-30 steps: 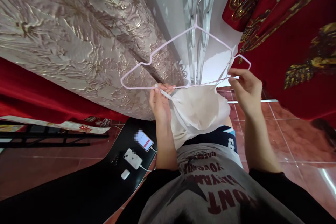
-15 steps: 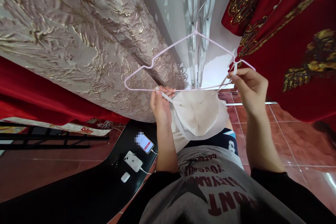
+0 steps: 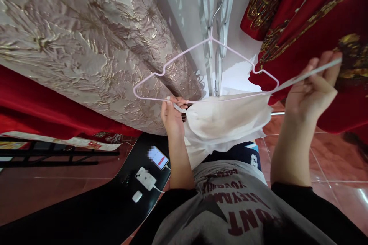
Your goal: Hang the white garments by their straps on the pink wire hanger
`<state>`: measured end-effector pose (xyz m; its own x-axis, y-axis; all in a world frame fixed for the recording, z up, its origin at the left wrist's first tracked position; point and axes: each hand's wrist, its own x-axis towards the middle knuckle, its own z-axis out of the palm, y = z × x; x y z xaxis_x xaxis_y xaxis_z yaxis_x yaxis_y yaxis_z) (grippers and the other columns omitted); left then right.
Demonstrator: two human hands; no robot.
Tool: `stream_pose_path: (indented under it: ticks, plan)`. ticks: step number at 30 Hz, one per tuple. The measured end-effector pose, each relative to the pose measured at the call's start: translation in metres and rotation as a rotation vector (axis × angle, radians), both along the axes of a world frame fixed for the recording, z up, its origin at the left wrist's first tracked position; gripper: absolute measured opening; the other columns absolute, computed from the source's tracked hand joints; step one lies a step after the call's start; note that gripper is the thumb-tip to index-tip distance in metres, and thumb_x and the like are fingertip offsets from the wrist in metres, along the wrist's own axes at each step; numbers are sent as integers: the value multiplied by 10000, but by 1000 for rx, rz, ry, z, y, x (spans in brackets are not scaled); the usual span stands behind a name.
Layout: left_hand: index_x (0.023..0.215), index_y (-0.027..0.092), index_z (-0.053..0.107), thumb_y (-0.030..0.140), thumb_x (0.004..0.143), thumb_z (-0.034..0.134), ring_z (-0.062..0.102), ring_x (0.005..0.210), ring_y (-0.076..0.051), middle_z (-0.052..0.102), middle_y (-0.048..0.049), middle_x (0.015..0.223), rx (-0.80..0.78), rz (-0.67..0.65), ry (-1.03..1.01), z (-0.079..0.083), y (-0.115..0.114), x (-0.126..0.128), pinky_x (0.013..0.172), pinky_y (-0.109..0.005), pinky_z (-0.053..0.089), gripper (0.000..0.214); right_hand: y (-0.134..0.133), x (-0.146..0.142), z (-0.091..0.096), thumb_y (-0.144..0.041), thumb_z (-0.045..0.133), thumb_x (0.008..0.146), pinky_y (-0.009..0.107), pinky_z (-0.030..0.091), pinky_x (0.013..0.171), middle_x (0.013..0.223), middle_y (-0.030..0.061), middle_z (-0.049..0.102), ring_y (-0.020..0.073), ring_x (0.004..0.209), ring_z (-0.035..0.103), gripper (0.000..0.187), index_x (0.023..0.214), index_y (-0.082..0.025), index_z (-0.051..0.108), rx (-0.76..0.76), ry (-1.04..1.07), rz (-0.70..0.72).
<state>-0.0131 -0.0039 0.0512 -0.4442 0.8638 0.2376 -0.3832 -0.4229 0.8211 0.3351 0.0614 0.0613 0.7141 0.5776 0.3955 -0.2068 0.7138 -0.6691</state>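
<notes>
Pinching pink hanger (image 3: pixel 186 52) bottom bar and left strap (image 3: pixel 179 108) in left hand (image 3: pixel 174 118); holding right strap (image 3: pixel 313 72) taut in right hand (image 3: pixel 309 93), beyond hanger's right end. Got white strappy garment (image 3: pixel 227 120) between hands, along and below bar. Reading hanger axis left-right, right end nearer right hand.

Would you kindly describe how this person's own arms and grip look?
Black sleeves end near the elbows, leaving the forearms bare. The left grip and right grip are bare hands, with no gloves, watches or cables visible.
</notes>
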Motion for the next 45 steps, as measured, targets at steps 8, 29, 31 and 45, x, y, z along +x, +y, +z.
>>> stream_pose_path:
  ticks: [8, 29, 31, 45]
  plan:
    - [845, 198, 663, 593, 802, 864, 766, 809, -164, 734, -24, 807, -51, -87, -67, -7, -1, 16, 674, -230, 564, 445, -67, -55, -6, -236, 854, 776, 312, 695, 724, 924, -26, 820, 154, 774, 783, 198, 964, -299, 857, -61, -299, 69]
    - [1084, 176, 859, 203, 893, 854, 811, 996, -200, 844, -65, 1099, 217, 285, 322, 24, 0, -61, 939, -331, 668, 193, -63, -93, 19, -432, 739, 955, 434, 455, 927, 1027, 16, 831, 230, 919, 723, 209, 1108, -311, 812, -130, -1301, 312]
    - [1099, 172, 858, 230, 897, 852, 809, 957, -209, 841, -80, 1062, 190, 205, 465, 46, 4, -59, 928, -367, 666, 211, -65, -98, 19, -442, 734, 955, 436, 453, 921, 1012, 12, 830, 228, 901, 722, 200, 1081, -306, 810, -139, -1296, 296]
    - [736, 204, 726, 438, 951, 751, 598, 590, -120, 643, 8, 653, -91, 54, 436, 33, 29, -50, 607, -237, 505, 318, -66, -98, 14, -467, 671, 991, 453, 437, 945, 1019, 20, 827, 239, 908, 709, 212, 1019, -310, 811, -182, -1315, 261]
